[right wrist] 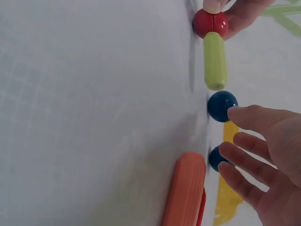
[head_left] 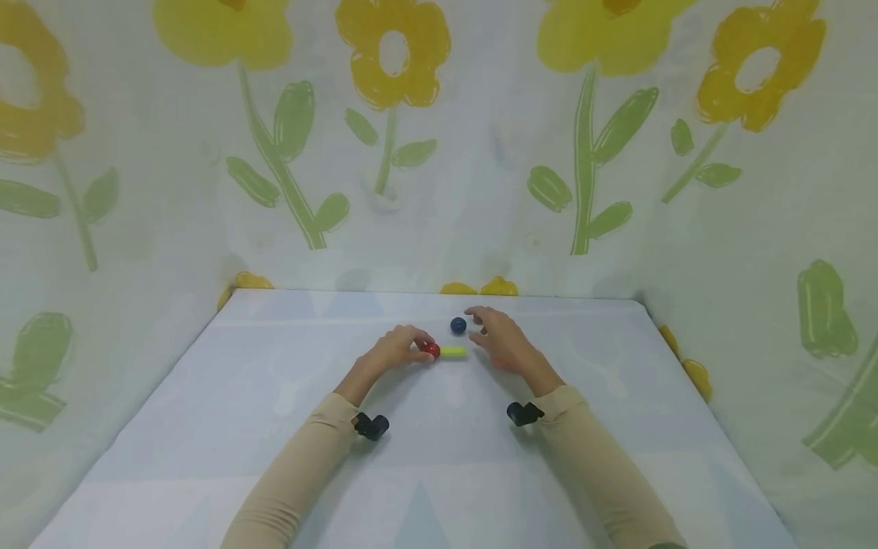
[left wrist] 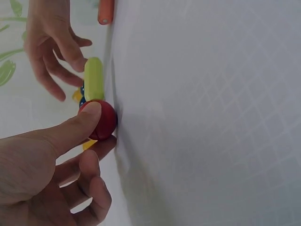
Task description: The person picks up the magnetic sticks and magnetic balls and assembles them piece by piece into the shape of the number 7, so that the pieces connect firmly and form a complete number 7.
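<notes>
My left hand [head_left: 396,348] pinches the red ball end of a small maraca [head_left: 453,351], thumb on one side and fingers on the other. Its lime-green handle [left wrist: 94,79] points toward the right hand. My right hand [head_left: 506,340] is held with fingers spread and loosely bent, holding nothing. Near its thumb is a dark blue ball [right wrist: 222,106]; whether they touch I cannot tell. A second blue ball [right wrist: 217,159] shows partly behind the right fingers. An orange handle [right wrist: 187,190] lies beside the right hand, with a red part partly hidden behind it.
The pale tabletop [head_left: 439,427] ends at a back edge just beyond the hands. Flower-patterned cloth [head_left: 453,229] hangs behind it and at both sides. A black wrist camera [head_left: 371,426] sits on the left wrist, another [head_left: 524,413] on the right.
</notes>
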### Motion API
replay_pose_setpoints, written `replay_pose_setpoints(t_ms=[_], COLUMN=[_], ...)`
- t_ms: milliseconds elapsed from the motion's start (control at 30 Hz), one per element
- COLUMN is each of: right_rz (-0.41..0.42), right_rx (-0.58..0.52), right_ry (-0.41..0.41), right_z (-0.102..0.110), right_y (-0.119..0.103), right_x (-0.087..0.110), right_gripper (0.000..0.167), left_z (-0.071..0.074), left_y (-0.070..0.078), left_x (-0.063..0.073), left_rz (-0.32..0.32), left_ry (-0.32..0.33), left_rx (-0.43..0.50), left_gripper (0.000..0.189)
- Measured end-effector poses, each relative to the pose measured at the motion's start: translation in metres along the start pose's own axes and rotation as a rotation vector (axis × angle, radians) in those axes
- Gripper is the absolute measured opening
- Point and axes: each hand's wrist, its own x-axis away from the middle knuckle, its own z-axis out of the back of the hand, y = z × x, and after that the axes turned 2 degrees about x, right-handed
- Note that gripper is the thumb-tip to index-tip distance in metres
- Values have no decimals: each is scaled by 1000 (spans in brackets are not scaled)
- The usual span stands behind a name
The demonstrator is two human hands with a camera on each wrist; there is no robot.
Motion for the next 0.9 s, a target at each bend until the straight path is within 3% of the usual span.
replay_pose_setpoints(t_ms=[200, 400, 600, 900], right_rz=[50, 24, -29, -27], right_rx=[14, 34, -21, 61], right_ry=[-49, -90, -25, 23], right_z=[-2, -9, -10, -12], right_y=[-7, -7, -11, -12], right_x=[-6, -11, -12, -17], right_gripper=[51, 51, 37, 31], left_z=[2, 0, -1, 0], left_y=[0, -3, -5, -5], left_x=[0, -1, -3, -3], left_rz=[-2, 11, 14, 20], left_ry=[-4, -9, -10, -20], left_rx=[15, 27, 29, 32], left_gripper=[37, 34, 35, 34])
